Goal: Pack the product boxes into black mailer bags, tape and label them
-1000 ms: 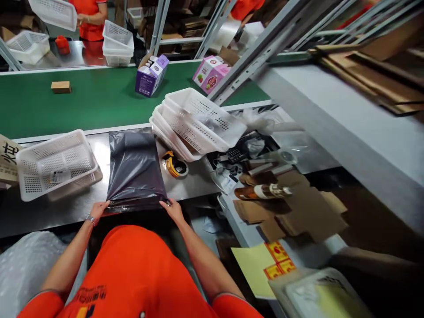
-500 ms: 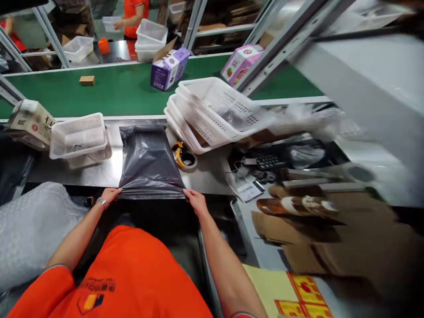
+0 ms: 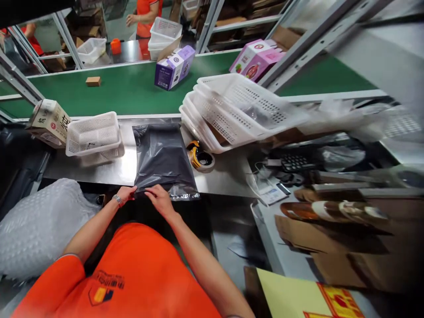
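The right hand (image 3: 160, 198) is sliding in from the bag's right corner toward the left hand (image 3: 127, 193), both now pinching the near edge of the dark grey poly mailer bag (image 3: 162, 154); the flap is apparently being pressed shut. The bag is lying flat on the steel table (image 3: 225, 174), at twelve o'clock from both hands, a tape roll (image 3: 202, 160) at its three o'clock.

Bare steel table (image 3: 228, 174) lies open right of the tape roll (image 3: 201, 159). White baskets (image 3: 93, 134) and stacked baskets (image 3: 232, 112) crowd both sides.
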Demonstrator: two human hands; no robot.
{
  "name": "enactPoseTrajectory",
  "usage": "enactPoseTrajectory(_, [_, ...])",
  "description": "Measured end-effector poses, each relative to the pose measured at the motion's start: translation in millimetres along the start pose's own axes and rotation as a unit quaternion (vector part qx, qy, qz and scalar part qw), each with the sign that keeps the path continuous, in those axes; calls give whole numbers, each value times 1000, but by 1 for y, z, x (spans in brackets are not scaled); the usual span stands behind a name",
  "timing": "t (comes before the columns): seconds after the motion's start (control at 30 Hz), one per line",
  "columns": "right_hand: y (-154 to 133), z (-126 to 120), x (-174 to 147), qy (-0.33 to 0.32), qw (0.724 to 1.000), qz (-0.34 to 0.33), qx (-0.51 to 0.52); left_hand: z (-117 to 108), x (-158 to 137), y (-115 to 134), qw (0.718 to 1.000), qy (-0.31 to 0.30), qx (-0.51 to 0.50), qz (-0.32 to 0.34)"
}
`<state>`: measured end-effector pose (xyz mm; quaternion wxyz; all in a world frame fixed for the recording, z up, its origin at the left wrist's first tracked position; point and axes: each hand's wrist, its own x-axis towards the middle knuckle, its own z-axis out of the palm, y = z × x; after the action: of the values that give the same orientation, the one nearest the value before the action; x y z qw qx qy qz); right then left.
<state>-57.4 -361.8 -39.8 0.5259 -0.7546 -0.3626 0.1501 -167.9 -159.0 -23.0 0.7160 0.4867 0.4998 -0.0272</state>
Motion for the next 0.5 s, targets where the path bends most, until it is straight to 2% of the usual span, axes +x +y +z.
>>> enactPoseTrajectory(0.07, [-9,30,14,-55,998,-8,-38,1,2,0,1000,-16,-12,-6])
enactPoseTrajectory(0.17, [-3,46,22,-64,995,-3,-77,1,6,1,999,-30,-32,-15])
enactPoseTrajectory(0.37, [0,53,10,3,997,-52,-61,-5,12,7,997,-61,-29,-23])
enactPoseTrajectory(0.5, [-8,45,-20,84,996,3,-8,-11,15,18,997,-76,10,-3])
